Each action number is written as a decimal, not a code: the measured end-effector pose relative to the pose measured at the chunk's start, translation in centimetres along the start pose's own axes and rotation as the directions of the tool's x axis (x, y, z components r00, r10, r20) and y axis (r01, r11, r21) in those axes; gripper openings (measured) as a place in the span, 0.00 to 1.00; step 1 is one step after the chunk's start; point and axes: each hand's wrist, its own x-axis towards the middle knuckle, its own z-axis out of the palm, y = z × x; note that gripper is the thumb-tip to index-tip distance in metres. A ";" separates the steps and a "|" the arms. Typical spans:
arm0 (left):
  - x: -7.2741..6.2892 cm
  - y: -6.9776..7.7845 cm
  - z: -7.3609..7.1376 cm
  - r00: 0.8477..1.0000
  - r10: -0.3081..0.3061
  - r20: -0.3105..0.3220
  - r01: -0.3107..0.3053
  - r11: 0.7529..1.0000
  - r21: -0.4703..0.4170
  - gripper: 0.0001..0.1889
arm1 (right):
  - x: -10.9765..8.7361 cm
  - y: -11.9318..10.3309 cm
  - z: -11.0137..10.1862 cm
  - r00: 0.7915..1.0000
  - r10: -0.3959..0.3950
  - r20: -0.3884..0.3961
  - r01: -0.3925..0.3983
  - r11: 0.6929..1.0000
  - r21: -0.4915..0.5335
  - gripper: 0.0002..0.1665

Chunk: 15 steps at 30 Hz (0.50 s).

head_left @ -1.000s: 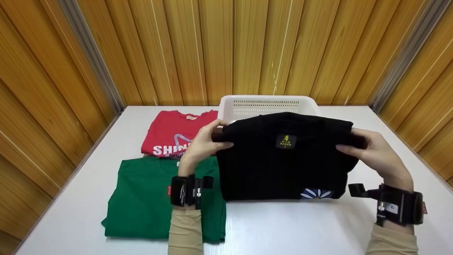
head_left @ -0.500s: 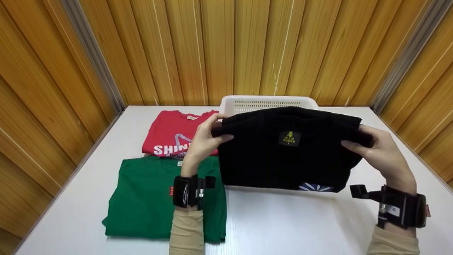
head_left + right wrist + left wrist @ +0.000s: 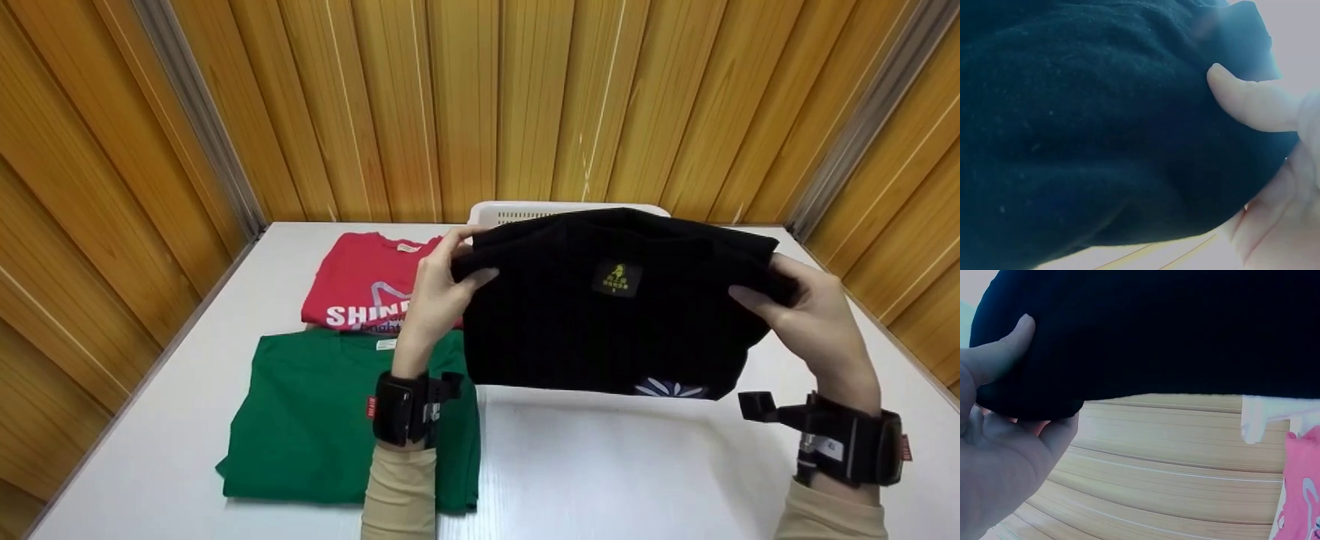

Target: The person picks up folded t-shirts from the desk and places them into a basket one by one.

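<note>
A folded black T-shirt (image 3: 570, 337) hangs between both hands above the white table, its neck label facing me and a blue-and-white flower print near its lower right edge. My left hand (image 3: 439, 292) pinches its upper left corner, thumb in front and fingers behind. At the opposite corner my right hand (image 3: 814, 315) grips the cloth the same way. In the left wrist view the thumb presses on the black T-shirt (image 3: 1174, 332), with fingers underneath. The right wrist view is mostly filled by the black T-shirt (image 3: 1100, 129), the thumb lying across it.
A folded green T-shirt (image 3: 315, 420) lies on the white table (image 3: 600, 472) at the left, below my left forearm. Behind it lies a red T-shirt (image 3: 356, 277) with white lettering. A white plastic basket (image 3: 487, 213) stands at the back, largely hidden by the black T-shirt.
Both hands keep their hold on the black T-shirt. It has risen off the table and shifted slightly right, now covering more of the basket.
</note>
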 end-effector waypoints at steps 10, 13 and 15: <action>0.4 1.7 -0.2 0.995 0.025 -0.100 -0.022 0.999 0.037 0.22 | 1.4 -1.4 -0.4 1.000 -0.018 0.025 0.018 1.000 -0.003 0.14; 1.4 2.5 -0.5 0.994 0.021 -0.104 -0.017 0.999 0.042 0.22 | 2.7 -2.3 -0.9 1.000 -0.008 0.018 0.008 1.000 -0.010 0.14; 2.3 3.2 -0.7 0.994 0.018 -0.105 -0.013 0.999 0.050 0.22 | 3.6 -2.8 -1.2 1.000 0.003 0.017 -0.003 1.000 -0.006 0.14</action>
